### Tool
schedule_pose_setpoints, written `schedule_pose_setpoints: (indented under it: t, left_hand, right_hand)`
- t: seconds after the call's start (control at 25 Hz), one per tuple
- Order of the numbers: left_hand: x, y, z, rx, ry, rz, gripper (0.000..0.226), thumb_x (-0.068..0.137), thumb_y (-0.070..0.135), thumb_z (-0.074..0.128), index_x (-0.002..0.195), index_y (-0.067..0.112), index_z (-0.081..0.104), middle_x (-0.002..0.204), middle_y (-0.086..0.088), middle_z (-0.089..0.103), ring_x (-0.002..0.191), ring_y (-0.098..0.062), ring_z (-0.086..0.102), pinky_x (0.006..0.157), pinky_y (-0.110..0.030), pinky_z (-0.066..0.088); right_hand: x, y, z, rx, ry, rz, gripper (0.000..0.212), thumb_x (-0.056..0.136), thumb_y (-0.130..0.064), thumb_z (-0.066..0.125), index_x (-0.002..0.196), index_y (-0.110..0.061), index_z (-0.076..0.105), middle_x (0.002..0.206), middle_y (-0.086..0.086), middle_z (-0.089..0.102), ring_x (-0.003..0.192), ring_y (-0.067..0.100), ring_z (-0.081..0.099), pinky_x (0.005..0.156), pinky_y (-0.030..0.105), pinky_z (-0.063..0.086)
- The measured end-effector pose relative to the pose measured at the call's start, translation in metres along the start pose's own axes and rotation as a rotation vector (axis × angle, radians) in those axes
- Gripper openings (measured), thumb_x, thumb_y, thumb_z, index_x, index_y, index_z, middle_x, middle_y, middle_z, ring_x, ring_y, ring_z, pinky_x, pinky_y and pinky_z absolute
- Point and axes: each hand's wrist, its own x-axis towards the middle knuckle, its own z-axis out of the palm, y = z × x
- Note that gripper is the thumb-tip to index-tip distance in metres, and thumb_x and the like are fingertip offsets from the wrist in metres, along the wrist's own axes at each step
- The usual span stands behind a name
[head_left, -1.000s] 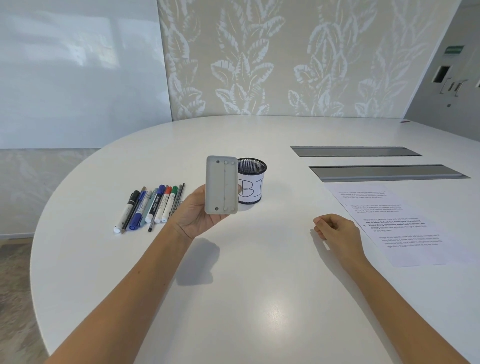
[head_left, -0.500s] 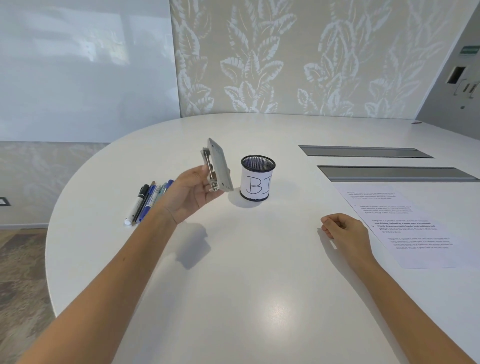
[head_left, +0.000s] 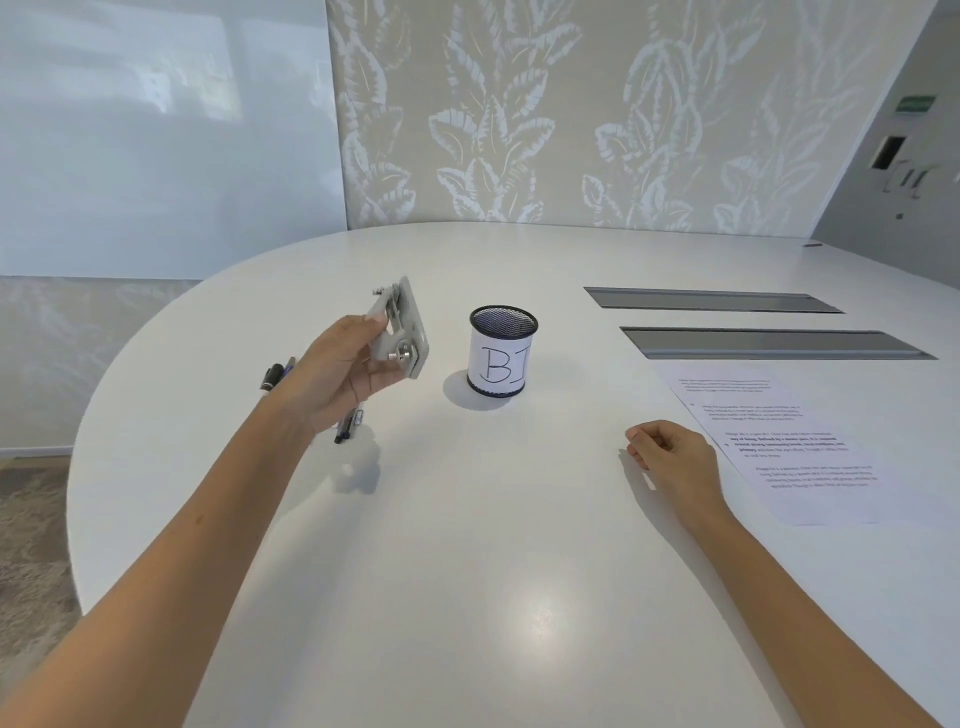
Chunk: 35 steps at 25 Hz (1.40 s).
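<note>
Plate (head_left: 411, 326) farther left, between fingers (head_left: 375, 318)

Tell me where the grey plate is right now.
The grey plate is left of centre in the head view, held above the table by the left hand, just left of the mesh cup, over the pens.

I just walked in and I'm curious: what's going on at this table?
A person's left hand holds a grey plate with metal fittings up above the pens. The right hand rests loosely curled on the table, holding nothing, beside a printed sheet. A mesh cup marked BI stands between the hands.
</note>
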Motion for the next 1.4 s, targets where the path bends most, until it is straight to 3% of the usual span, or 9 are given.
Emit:
schedule_pose_setpoints:
  t: [0.12,0.28,0.44,0.56,0.72,0.8,0.96,1.16,1.4]
  left_hand:
    - [0.001,-0.021,0.005,0.16,0.057,-0.083,0.011,0.093,0.02,0.056,0.092,0.013,0.048,0.082,-0.003,0.064,0.064,-0.014,0.063,0.061,-0.028,0.058]
    - [-0.001,-0.037,0.015,0.4,0.042,-0.151,0.013,0.09,0.012,0.057,0.081,0.017,0.05,0.076,-0.002,0.059,0.056,-0.012,0.062,0.056,-0.027,0.056]
    - [0.001,-0.041,0.021,0.54,0.043,-0.178,0.01,0.086,0.012,0.064,0.089,0.015,0.055,0.084,-0.01,0.065,0.06,-0.019,0.065,0.068,-0.033,0.054]
    - [0.007,-0.039,0.021,0.67,0.149,-0.142,0.039,0.074,0.028,0.074,0.103,0.018,0.051,0.087,-0.008,0.061,0.069,-0.023,0.064,0.073,-0.037,0.049]
    - [0.012,-0.037,0.014,0.825,0.198,-0.051,0.063,0.063,0.043,0.074,0.113,0.026,0.041,0.082,-0.002,0.048,0.069,-0.016,0.051,0.057,-0.03,0.038]
    - [0.016,-0.039,0.01,0.813,0.192,-0.033,0.057,0.071,0.036,0.078,0.114,0.026,0.042,0.08,-0.001,0.047,0.067,-0.015,0.051,0.054,-0.03,0.038]
    - [0.017,-0.038,0.011,0.634,0.173,-0.12,0.037,0.078,0.019,0.076,0.108,0.011,0.057,0.089,-0.007,0.061,0.073,-0.02,0.064,0.054,-0.029,0.057]
    - [0.019,-0.035,0.011,0.467,0.17,-0.132,0.016,0.084,0.007,0.068,0.097,0.001,0.06,0.093,-0.016,0.063,0.072,-0.022,0.063,0.047,-0.022,0.057]
    - [0.027,-0.03,0.008,0.378,0.227,-0.148,0.011,0.085,0.002,0.066,0.08,0.004,0.056,0.078,-0.01,0.06,0.044,-0.008,0.065,0.044,-0.023,0.057]
  right_hand:
    - [-0.001,-0.001,0.001,-0.038,0.001,-0.024,0.013,0.085,-0.02,0.062,0.075,-0.021,0.071,0.068,-0.006,0.07,0.067,0.009,0.064,0.06,0.018,0.045]
    - [-0.001,-0.001,0.001,-0.042,0.0,-0.042,0.018,0.084,-0.018,0.063,0.07,-0.027,0.069,0.067,-0.011,0.07,0.064,-0.001,0.064,0.054,0.005,0.043]
    - [-0.001,-0.001,0.001,-0.051,-0.001,-0.047,0.018,0.084,-0.017,0.063,0.069,-0.027,0.068,0.066,-0.011,0.069,0.059,-0.007,0.061,0.051,0.002,0.04]
    - [-0.001,-0.001,0.001,-0.054,-0.002,-0.042,0.018,0.085,-0.018,0.063,0.07,-0.028,0.067,0.067,-0.011,0.069,0.066,0.002,0.064,0.052,0.002,0.041]
    - [-0.001,-0.001,0.001,-0.055,-0.008,-0.042,0.017,0.085,-0.018,0.062,0.071,-0.027,0.068,0.068,-0.01,0.069,0.07,0.006,0.065,0.058,0.011,0.044]
    - [-0.001,-0.001,0.001,-0.06,-0.005,-0.047,0.019,0.085,-0.017,0.062,0.07,-0.028,0.067,0.068,-0.01,0.069,0.07,0.007,0.065,0.06,0.015,0.044]
    - [-0.001,-0.001,0.0,-0.068,-0.006,-0.056,0.018,0.085,-0.017,0.062,0.071,-0.027,0.067,0.067,-0.01,0.069,0.066,-0.001,0.063,0.054,0.005,0.042]
    - [0.0,0.0,0.0,-0.064,-0.009,-0.043,0.013,0.086,-0.017,0.063,0.076,-0.022,0.07,0.069,-0.008,0.069,0.069,0.003,0.064,0.06,0.013,0.044]
    - [0.002,0.002,-0.005,-0.068,0.005,-0.041,0.011,0.086,-0.018,0.063,0.078,-0.019,0.071,0.07,-0.007,0.069,0.069,0.002,0.064,0.063,0.017,0.044]
